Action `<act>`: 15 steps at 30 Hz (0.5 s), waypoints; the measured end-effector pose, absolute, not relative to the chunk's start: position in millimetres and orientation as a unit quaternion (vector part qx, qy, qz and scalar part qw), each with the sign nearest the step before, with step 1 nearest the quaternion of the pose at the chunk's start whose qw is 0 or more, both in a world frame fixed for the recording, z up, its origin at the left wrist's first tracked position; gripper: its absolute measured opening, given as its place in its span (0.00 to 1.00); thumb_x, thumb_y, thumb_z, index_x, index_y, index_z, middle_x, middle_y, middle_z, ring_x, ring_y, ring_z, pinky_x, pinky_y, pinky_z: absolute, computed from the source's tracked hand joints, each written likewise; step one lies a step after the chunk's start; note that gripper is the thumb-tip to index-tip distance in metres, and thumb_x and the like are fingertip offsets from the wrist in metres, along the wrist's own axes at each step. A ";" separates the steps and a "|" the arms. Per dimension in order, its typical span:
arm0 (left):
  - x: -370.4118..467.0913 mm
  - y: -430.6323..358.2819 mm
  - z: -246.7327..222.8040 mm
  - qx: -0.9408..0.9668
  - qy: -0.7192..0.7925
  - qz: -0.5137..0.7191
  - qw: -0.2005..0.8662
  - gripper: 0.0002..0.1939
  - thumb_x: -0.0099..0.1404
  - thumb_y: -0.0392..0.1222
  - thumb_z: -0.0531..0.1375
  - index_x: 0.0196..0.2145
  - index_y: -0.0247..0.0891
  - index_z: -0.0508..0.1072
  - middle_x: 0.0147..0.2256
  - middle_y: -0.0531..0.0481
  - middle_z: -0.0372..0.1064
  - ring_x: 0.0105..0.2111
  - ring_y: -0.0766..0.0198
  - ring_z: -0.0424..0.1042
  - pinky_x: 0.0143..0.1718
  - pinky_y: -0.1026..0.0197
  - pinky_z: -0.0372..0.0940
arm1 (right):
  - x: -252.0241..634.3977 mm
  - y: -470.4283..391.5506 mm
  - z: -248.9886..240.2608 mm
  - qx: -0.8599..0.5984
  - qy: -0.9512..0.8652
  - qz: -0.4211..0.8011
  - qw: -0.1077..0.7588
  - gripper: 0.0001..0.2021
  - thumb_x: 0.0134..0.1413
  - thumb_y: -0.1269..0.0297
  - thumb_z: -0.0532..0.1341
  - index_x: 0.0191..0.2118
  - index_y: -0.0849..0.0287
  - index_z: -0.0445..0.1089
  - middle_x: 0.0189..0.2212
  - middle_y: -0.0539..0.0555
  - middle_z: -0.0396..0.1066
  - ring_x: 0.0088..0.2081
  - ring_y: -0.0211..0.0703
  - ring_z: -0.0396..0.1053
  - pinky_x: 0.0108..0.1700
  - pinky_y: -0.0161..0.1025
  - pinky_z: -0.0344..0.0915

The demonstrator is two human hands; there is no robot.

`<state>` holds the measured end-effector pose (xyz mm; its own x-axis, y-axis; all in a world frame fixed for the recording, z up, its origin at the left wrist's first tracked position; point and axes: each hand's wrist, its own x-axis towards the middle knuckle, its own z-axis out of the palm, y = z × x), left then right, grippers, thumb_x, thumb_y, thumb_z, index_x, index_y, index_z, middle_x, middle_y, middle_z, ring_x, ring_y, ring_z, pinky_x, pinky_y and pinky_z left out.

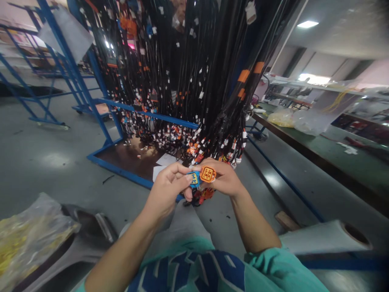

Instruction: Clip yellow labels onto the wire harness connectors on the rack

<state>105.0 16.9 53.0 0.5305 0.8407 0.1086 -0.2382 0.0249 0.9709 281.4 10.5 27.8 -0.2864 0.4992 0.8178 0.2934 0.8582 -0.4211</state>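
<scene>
Two connectors are held side by side in front of the hanging cables. My left hand [170,184] pinches a blue connector [193,179] with a yellow inner edge, thumb on its near side. Just to its right, my right hand [223,176] holds an orange connector [208,174] whose face with several cavities points toward me. The fingertips of both hands nearly meet behind the connectors. More orange and red connectors [206,194] hang right below my hands.
Black cable bundles [225,81] with white and orange ends hang from a blue wheeled rack [121,172]. A green-topped table [328,150] runs along the right, above a large roll [325,237]. At the lower left lies a plastic bag [36,235] of yellow parts.
</scene>
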 end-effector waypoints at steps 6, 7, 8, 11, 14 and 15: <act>106.5 18.9 56.2 0.546 0.258 0.349 0.716 0.21 0.45 0.46 0.68 0.30 0.35 0.63 0.15 0.55 0.68 0.15 0.68 0.68 0.18 0.67 0.67 | 285.0 12.7 27.6 -0.255 -0.803 0.098 0.529 0.17 0.53 0.52 0.60 0.41 0.59 0.73 0.33 0.54 0.74 0.34 0.38 0.70 0.38 0.36 0.66; 106.5 19.7 56.8 0.547 0.260 0.345 0.717 0.20 0.45 0.46 0.68 0.30 0.35 0.63 0.15 0.55 0.68 0.15 0.69 0.68 0.18 0.67 0.67 | 285.1 12.9 27.5 -0.260 -0.803 0.099 0.527 0.17 0.53 0.51 0.60 0.40 0.59 0.73 0.33 0.54 0.74 0.35 0.39 0.69 0.38 0.37 0.66; 106.4 20.7 57.0 0.547 0.261 0.343 0.717 0.20 0.45 0.45 0.69 0.30 0.36 0.63 0.15 0.55 0.68 0.14 0.69 0.67 0.17 0.68 0.66 | 285.1 13.0 27.5 -0.265 -0.803 0.099 0.525 0.18 0.53 0.50 0.59 0.40 0.59 0.73 0.32 0.54 0.74 0.34 0.39 0.69 0.38 0.37 0.66; 106.0 25.3 54.7 0.539 0.263 0.335 0.727 0.22 0.42 0.44 0.70 0.28 0.36 0.62 0.13 0.56 0.66 0.12 0.69 0.66 0.15 0.69 0.64 | 284.8 13.6 27.0 -0.282 -0.806 0.106 0.510 0.18 0.52 0.49 0.60 0.38 0.59 0.74 0.30 0.54 0.73 0.32 0.39 0.69 0.37 0.38 0.66; 107.2 29.8 49.5 0.531 0.261 0.331 0.735 0.22 0.41 0.45 0.70 0.27 0.36 0.61 0.12 0.58 0.65 0.11 0.70 0.65 0.13 0.69 0.63 | 285.8 15.2 26.1 -0.288 -0.808 0.115 0.501 0.17 0.51 0.49 0.61 0.36 0.59 0.74 0.30 0.54 0.74 0.32 0.40 0.69 0.38 0.38 0.65; 108.0 30.8 47.9 0.529 0.257 0.338 0.734 0.22 0.42 0.45 0.70 0.27 0.36 0.61 0.12 0.58 0.65 0.11 0.70 0.65 0.13 0.69 0.63 | 286.5 16.1 25.6 -0.291 -0.805 0.118 0.503 0.17 0.51 0.49 0.61 0.36 0.59 0.74 0.30 0.54 0.74 0.33 0.40 0.69 0.38 0.38 0.65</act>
